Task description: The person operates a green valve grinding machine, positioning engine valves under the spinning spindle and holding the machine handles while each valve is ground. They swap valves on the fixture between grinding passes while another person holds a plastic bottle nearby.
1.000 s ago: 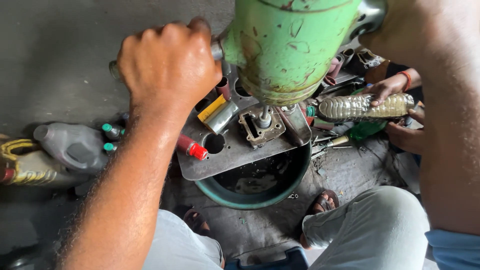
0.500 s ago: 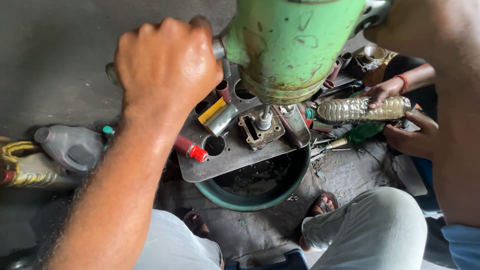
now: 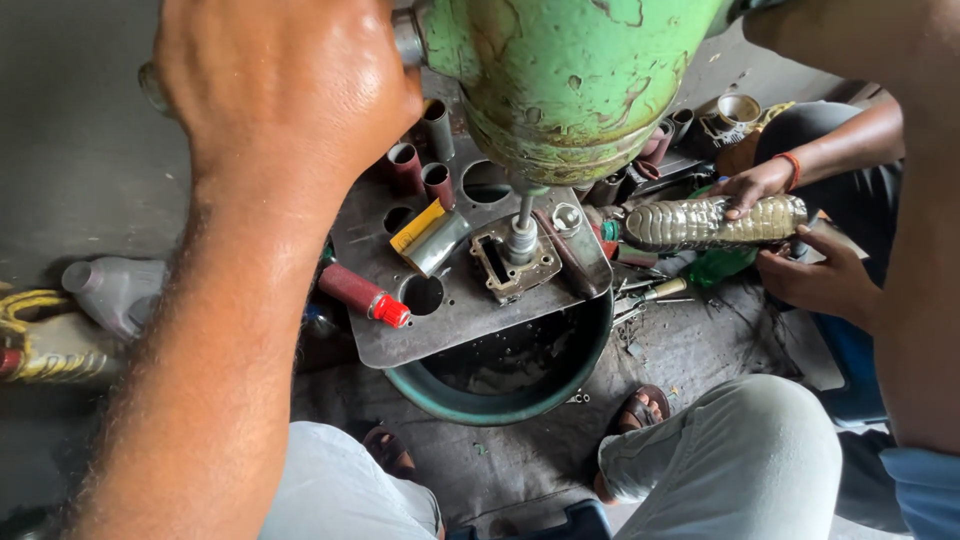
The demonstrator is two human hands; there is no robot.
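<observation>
My left hand [image 3: 280,90] is clenched around a metal lever handle [image 3: 150,85] on the side of a worn green machine head [image 3: 580,90]. Below the head, a steel spindle [image 3: 522,235] reaches down onto a small rectangular metal part [image 3: 510,265]. That part rests on a grey steel plate with round holes [image 3: 450,320], laid over a green basin [image 3: 500,408]. My right forearm [image 3: 920,300] runs up the right edge; its hand is out of view.
Another person's hands [image 3: 815,280] hold a clear plastic bottle of dark liquid [image 3: 710,222] on its side right of the plate. A red cylinder [image 3: 360,293], metal sleeves [image 3: 405,165], a grey jug [image 3: 115,290] and a yellow cable [image 3: 30,310] lie around. My knee [image 3: 740,470] is below.
The view has moved closer to the machine. My left hand keeps its hold on the handle. The other person's hands still steady the bottle beside the plate.
</observation>
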